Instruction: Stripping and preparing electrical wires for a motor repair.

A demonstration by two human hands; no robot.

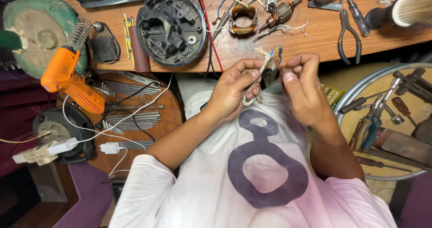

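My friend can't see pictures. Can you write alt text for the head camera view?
Two hands work on a cloth-covered cable: the left hand grips it while the right hand pinches its coloured wire ends. Beyond them, a wooden bench holds a round black housing and pliers.

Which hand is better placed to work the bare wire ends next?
Right, probably. The right hand has its fingertips pinched at the coloured wire ends, while the left hand is wrapped around the cord lower down, steadying it.

The person wears a white short-sleeved shirt (252, 187) bearing a dark looping figure.
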